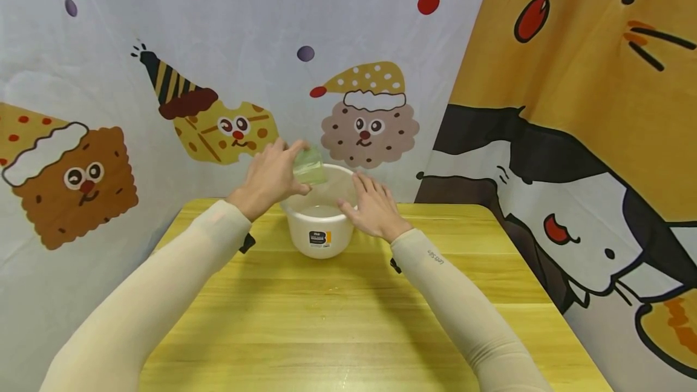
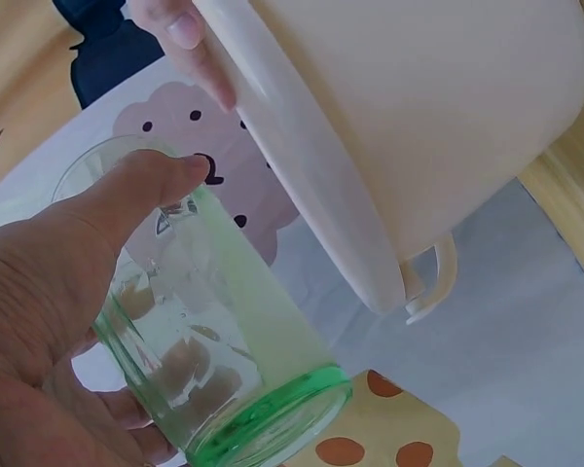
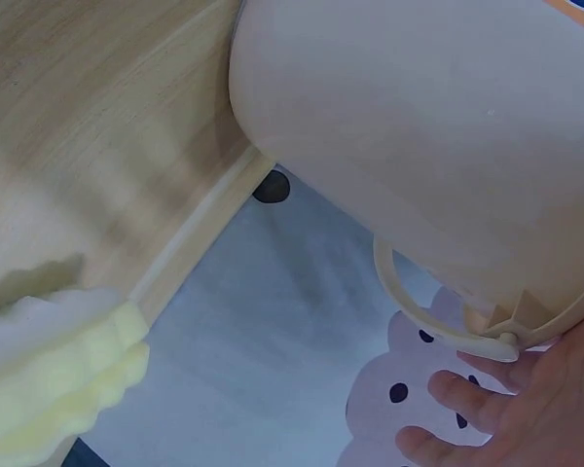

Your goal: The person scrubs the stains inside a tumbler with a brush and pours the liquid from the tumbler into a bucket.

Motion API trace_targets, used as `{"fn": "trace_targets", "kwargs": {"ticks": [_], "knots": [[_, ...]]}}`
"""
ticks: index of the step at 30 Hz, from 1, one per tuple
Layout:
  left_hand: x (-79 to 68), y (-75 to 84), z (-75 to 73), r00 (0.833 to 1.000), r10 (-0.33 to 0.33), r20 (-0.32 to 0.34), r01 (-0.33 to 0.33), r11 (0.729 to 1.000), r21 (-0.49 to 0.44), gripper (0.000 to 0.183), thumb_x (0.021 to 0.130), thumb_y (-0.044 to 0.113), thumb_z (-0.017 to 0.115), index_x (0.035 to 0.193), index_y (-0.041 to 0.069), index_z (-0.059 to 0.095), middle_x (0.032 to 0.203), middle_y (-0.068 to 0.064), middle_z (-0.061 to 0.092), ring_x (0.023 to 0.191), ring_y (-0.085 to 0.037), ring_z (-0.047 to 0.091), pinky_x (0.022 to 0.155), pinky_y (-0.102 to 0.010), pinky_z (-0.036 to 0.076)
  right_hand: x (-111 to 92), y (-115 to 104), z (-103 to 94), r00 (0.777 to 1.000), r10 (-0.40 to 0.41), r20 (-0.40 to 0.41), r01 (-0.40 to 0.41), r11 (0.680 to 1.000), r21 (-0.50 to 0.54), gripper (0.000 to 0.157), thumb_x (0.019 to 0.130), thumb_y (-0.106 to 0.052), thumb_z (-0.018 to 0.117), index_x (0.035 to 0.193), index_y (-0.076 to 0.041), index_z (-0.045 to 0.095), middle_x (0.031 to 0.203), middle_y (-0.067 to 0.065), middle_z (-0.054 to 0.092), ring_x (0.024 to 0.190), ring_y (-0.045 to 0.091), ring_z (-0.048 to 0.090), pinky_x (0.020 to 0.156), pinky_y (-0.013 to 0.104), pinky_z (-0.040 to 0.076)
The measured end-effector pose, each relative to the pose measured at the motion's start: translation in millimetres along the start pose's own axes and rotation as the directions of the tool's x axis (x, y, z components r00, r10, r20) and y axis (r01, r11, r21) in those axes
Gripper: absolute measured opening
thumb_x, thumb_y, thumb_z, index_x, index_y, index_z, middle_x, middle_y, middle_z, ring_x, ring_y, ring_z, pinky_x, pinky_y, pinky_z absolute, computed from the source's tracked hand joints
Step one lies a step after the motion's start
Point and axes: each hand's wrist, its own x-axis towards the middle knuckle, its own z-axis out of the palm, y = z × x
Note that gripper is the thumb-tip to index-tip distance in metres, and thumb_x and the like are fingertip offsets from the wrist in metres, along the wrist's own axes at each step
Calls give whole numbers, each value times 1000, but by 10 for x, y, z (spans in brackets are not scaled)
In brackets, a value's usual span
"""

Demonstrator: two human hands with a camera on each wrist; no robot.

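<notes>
A white plastic bucket (image 1: 319, 236) with a label stands upright near the back of the table. My left hand (image 1: 270, 175) grips a clear, green-tinted drinking glass (image 1: 309, 167), with the thumb on one side and the fingers around the other. In the left wrist view the glass (image 2: 224, 331) lies nearly on its side, its thick green base clear of the fingers, close to the bucket's rim (image 2: 311, 185). At the bucket's right rim rests my right hand (image 1: 376, 205), its fingers (image 3: 467, 399) extended along the outside near the handle joint.
The bucket's handle (image 3: 409, 302) hangs at its far side. A pale yellow and white wavy-edged thing (image 3: 63, 375) shows in the right wrist view. Small wet spots mark the wooden table (image 1: 327, 331). A printed cloth (image 1: 370, 29) hangs behind the table.
</notes>
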Motion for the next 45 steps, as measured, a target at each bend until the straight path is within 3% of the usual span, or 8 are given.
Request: {"fn": "trace_targets", "kwargs": {"ticks": [14, 32, 45], "knots": [[3, -14, 46, 1000, 23, -13, -22, 999, 41, 100, 85, 34, 107, 171, 26, 56, 148, -24, 64, 129, -46, 63, 107, -62, 57, -5, 16, 9, 1000, 0, -4, 0, 1000, 3, 97, 115, -71, 39, 185, -5, 23, 195, 17, 25, 178, 46, 32, 144, 74, 24], [12, -20, 89, 998, 50, -36, -47, 995, 82, 102, 83, 30, 108, 171, 30, 57, 146, -21, 66, 126, -43, 62, 104, -57, 54, 3, 8, 3, 1000, 7, 9, -7, 1000, 4, 95, 116, -67, 42, 186, -6, 21, 195, 16, 23, 179, 45, 31, 145, 72, 23], [0, 12, 112, 995, 88, -56, -79, 986, 145, 101, 83, 30, 109, 171, 31, 59, 146, -22, 67, 126, -44, 63, 107, -61, 56, 7, 17, 19, 1000, 7, 5, -7, 1000, 0, 94, 116, -65, 43, 186, -6, 21, 196, 16, 23, 179, 45, 30, 145, 72, 23]]}}
